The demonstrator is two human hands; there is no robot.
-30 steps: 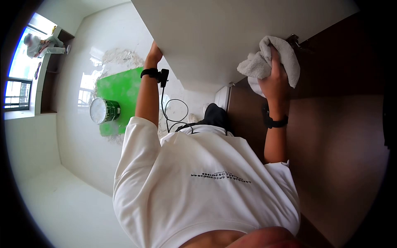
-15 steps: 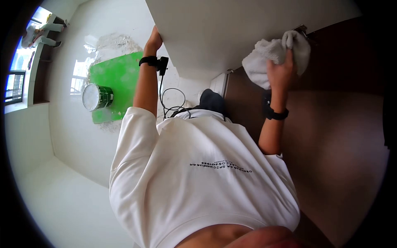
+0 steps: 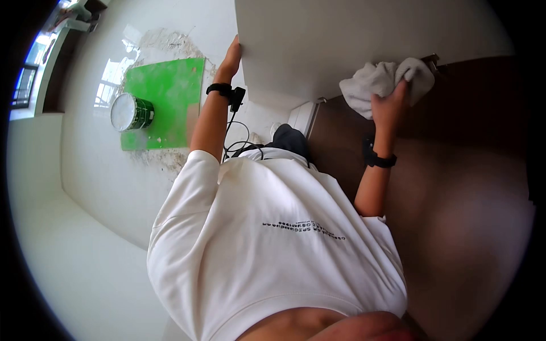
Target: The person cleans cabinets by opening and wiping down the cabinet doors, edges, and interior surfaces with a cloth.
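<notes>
A pale grey cabinet door stands swung out at the top of the view. My left hand is at its free edge and seems to grip it, though some fingers are hidden. My right hand is closed on a bunched white cloth. The cloth lies against the door's face, close to a metal hinge on the side where the door meets the dark brown cabinet. Black bands with small devices circle both my wrists, and a black cable hangs from the left one.
On the floor to the left lies a green board with a paint bucket on it. White dusty residue surrounds the board. A person is partly visible by the window at top left. My shoe shows below.
The door and my left hand appear further right in view. My right hand and the cloth have shifted slightly right. The view itself has moved, and less of the other person shows.
</notes>
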